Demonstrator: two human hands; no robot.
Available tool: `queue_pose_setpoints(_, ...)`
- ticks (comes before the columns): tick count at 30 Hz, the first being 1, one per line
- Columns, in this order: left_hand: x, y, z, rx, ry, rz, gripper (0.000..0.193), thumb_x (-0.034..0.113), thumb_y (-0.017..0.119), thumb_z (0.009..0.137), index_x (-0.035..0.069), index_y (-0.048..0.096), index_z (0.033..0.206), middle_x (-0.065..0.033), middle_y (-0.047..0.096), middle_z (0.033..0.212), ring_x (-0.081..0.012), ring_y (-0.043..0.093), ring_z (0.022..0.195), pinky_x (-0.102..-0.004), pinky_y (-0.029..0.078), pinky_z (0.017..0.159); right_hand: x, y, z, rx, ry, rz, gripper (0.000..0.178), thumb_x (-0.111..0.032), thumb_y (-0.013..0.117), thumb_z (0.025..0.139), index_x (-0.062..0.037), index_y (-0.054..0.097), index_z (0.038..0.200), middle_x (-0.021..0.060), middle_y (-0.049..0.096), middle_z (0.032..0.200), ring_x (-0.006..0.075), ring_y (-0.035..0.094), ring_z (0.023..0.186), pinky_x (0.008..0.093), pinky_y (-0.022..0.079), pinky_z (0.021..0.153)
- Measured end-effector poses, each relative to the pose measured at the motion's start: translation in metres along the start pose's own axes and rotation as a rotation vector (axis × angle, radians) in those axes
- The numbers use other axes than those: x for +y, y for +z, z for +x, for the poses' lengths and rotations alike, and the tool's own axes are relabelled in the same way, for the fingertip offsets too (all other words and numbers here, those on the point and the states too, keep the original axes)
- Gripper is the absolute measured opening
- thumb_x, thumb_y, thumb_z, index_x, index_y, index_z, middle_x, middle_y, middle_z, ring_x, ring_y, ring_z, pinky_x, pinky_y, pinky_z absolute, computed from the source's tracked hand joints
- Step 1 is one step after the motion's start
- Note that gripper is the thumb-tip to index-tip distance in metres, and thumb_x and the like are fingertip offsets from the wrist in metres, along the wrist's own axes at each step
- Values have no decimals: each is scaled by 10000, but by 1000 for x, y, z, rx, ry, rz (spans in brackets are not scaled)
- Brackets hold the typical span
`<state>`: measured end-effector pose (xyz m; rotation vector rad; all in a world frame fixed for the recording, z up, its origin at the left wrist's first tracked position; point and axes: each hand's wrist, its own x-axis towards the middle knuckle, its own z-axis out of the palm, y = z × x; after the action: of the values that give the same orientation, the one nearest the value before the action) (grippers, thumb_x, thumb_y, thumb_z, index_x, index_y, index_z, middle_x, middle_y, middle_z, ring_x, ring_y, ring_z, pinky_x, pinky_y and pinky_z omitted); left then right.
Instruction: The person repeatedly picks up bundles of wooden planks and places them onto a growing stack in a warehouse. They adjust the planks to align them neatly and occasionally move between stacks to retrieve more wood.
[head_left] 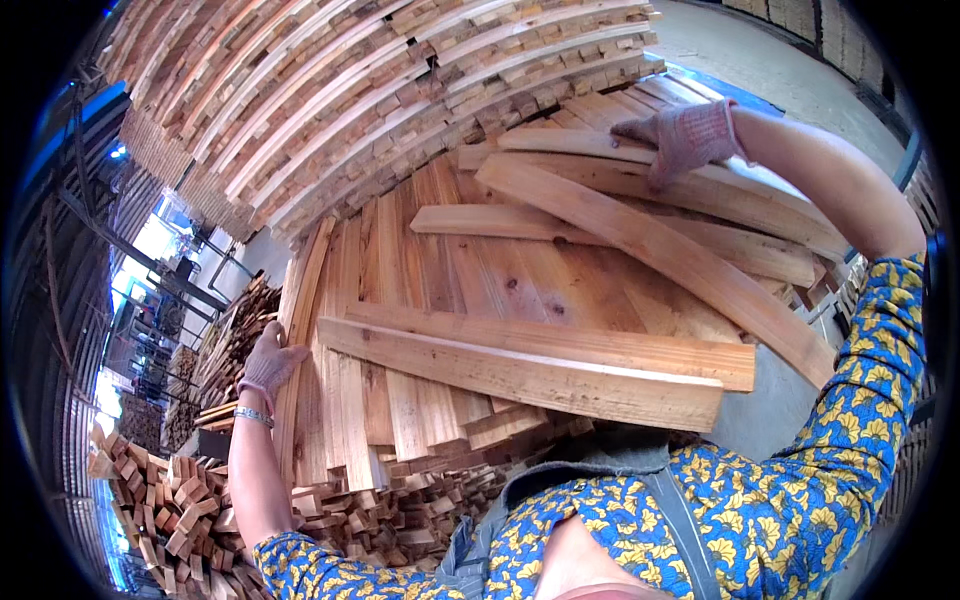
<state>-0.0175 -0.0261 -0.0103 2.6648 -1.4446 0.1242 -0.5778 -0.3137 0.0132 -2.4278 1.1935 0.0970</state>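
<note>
My left hand (272, 360), in a knitted work glove, grips the outer edge of a long wooden plank (312, 285) at the left side of a layer of planks. My right hand (692, 143), gloved too, reaches far out to the right. Its fingers and thumb straddle a pale plank (570, 141) at the far right. Beside that hand, a loose plank (640, 240) lies slanted across another plank (480, 221). Close to my body, two more loose planks lie side by side, a pale plank (520, 375) and a browner plank (600, 343).
A tall stack of wood strips (400, 95) rises behind the plank layer. Short offcuts (390, 525) are heaped below the near edge, with more wood blocks (170, 510) at the lower left. Concrete floor (740, 50) shows at the far right.
</note>
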Motion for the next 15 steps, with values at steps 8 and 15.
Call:
queue_pose_setpoints(8,2,-62,-18,-19,-52,-248,556,114,641,831,11,475,1351,-159,612,1203,-222,581,1073,-301,460,910,-11,9,-7,-279,-237,204,933,-202,772,727,-100,277,1512,156,490,1410,276,478,1270,370,358,1086)
queue_pose_setpoints(15,65,-126,-27,-80,194,-458,564,63,592,858,-18,408,1386,-102,572,1186,-174,525,1066,-252,406,926,-37,0,7,-112,-502,-172,870,-245,757,730,-61,342,1472,166,564,1330,251,546,1195,350,412,1030)
